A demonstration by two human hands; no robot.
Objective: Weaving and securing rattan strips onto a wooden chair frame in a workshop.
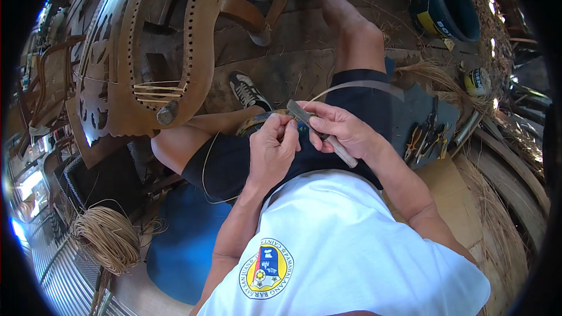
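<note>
Over my lap, my right hand (342,130) is closed round a knife (344,152) with a wooden handle, its flat grey blade slanting up toward the left. Just beside it, my left hand (274,143) is closed in a pinch, apparently on a thin cane strand (205,167) that loops down over my thigh. Another length of pale cane (351,85) arcs away to the right from behind the blade. Exactly where the cane meets the fingertips is hidden.
A wooden chair frame (202,41) with rows of holes stands at upper left, a few cane strands (158,95) across it and a wooden peg (167,113) on it. Coiled cane (108,240) lies lower left. Pliers (414,140) and other tools sit right, below a dark bucket (453,11).
</note>
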